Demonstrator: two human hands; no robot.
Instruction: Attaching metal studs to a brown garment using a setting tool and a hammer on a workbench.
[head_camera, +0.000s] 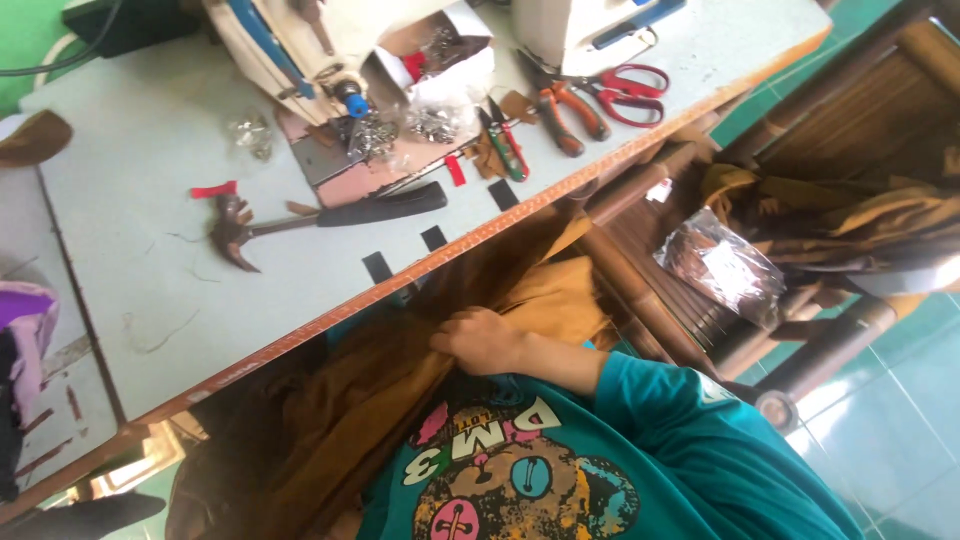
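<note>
One hand (478, 340) shows near the middle of the frame, below the table's orange edge, its fingers curled shut on a fold of mustard-brown fabric (540, 290) that hangs from under the tabletop into the person's lap. Judging by the teal sleeve coming in from the right of the picture, it is the right hand; the other hand is nowhere in view.

My reading is that the cloth is being gathered and sorted in the lap, away from the sewing machine (290, 50) at the upper left centre. Any further handling would call for a second grip to spread the fold.

On the pale worktable (130, 170) lie a claw hammer (320, 215) (black-handled, head toward the left), orange-handled pliers (565, 112) and red scissors (630, 88) at upper right, well apart from the fabric. A clear plastic bag (720, 262) rests on wooden slats at right.
</note>
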